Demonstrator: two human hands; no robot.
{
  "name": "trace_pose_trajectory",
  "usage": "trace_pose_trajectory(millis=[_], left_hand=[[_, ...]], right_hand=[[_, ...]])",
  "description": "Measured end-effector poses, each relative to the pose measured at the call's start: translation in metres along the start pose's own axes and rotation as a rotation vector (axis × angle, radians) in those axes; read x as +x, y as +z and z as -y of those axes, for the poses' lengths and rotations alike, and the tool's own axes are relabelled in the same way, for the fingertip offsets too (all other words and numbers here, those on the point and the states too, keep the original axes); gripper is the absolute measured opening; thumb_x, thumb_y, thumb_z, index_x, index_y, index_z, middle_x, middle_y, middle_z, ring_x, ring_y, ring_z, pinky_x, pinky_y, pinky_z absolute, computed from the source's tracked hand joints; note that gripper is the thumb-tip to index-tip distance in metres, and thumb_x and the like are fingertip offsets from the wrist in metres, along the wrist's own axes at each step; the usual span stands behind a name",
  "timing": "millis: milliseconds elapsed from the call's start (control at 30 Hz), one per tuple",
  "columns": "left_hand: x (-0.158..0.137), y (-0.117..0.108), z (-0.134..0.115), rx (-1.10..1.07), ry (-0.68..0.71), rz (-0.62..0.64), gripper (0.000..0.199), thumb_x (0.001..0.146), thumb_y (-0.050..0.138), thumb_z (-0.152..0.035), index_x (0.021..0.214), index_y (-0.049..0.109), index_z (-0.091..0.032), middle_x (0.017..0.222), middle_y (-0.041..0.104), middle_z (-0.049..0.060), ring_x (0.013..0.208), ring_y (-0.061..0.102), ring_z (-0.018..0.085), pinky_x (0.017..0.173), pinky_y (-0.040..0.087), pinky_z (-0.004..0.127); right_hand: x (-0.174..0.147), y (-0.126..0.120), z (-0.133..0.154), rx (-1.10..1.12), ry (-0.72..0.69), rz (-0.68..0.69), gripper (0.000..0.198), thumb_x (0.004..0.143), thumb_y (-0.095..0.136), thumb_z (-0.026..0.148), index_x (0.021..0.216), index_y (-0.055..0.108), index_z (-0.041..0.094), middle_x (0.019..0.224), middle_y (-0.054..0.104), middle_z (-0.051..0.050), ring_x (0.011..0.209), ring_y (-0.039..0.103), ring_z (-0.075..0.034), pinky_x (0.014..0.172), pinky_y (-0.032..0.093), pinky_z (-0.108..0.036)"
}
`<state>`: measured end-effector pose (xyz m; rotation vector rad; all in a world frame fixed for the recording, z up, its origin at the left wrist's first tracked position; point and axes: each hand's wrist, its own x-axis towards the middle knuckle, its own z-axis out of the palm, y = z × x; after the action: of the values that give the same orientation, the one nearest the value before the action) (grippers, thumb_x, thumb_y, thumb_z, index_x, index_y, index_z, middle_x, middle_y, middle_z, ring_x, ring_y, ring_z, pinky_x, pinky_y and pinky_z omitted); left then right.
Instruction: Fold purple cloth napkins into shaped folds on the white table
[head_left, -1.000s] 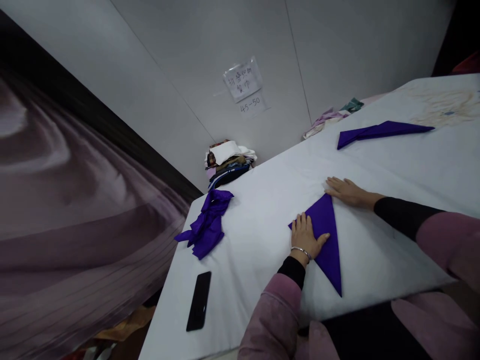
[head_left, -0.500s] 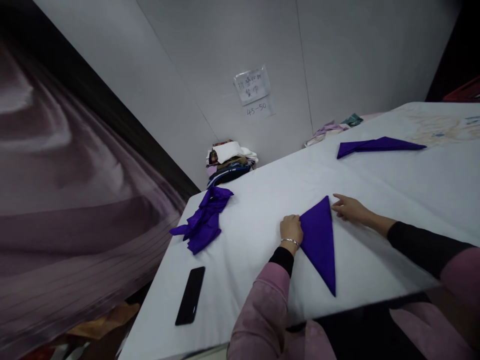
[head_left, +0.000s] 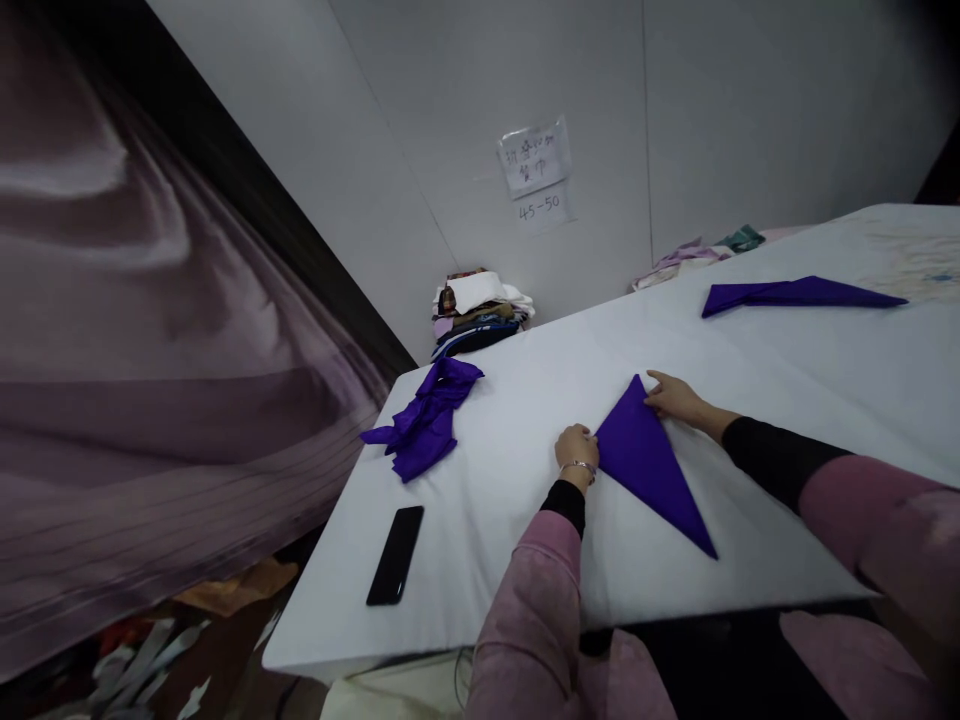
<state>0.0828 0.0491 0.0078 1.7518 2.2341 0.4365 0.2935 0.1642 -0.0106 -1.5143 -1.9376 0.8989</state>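
A purple cloth napkin [head_left: 652, 460], folded into a flat triangle, lies on the white-covered table in front of me. Its long point is toward me and to the right. My left hand [head_left: 577, 448] is closed on its left corner, with the fingertips partly hidden. At the upper right edge, close to the top corner, my right hand [head_left: 673, 397] pinches the cloth between thumb and fingers. Farther back on the right lies a second purple napkin [head_left: 802, 293], folded long and narrow. A crumpled heap of purple cloth [head_left: 427, 420] rests near the table's left edge.
A black phone [head_left: 395, 555] lies on the table [head_left: 502, 560] at the front left. Stacked fabrics [head_left: 480, 315] and more cloths [head_left: 686, 260] sit along the back edge by the wall. A sign [head_left: 535, 158] hangs there. Mauve drapery [head_left: 187, 400] fills the left side.
The folded napkin has turned, its near point swinging right and its top corner shifting left. My right hand has moved in from beside the napkin onto its edge. The view has shifted slightly left.
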Motion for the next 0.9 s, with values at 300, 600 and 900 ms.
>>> trace_pose_trajectory(millis=[300,600,900], left_hand=[[-0.021,-0.009,-0.011,0.011,0.31,-0.089,0.042,0.084,0.045,-0.016,0.125,0.051,-0.021,0.132,0.053,0.005,0.125,0.042,0.02,0.108,0.032,0.038],[-0.022,0.011,-0.02,0.18,0.567,0.155,0.053,0.093,0.029,-0.04,0.14,0.033,-0.016,0.151,0.03,0.009,0.141,0.018,0.022,0.114,0.018,0.045],[-0.021,0.013,-0.017,0.179,0.558,0.154,0.055,0.093,0.028,-0.045,0.142,0.032,-0.018,0.151,0.029,0.008,0.141,0.017,0.022,0.115,0.017,0.046]], right_hand=[[-0.047,0.018,0.013,-0.324,-0.421,0.017,0.055,0.084,0.047,0.041,0.133,0.048,0.016,0.141,0.044,-0.014,0.132,0.034,-0.033,0.107,0.029,-0.052],[-0.15,0.042,0.005,-0.419,-0.568,0.205,0.067,0.087,0.042,0.058,0.143,0.037,0.02,0.145,0.035,-0.015,0.135,0.026,-0.033,0.107,0.025,-0.058],[-0.236,0.02,-0.004,-0.188,-0.736,0.383,0.077,0.085,0.055,0.046,0.147,0.01,0.035,0.147,0.031,-0.005,0.132,0.031,-0.029,0.107,0.031,-0.053]])
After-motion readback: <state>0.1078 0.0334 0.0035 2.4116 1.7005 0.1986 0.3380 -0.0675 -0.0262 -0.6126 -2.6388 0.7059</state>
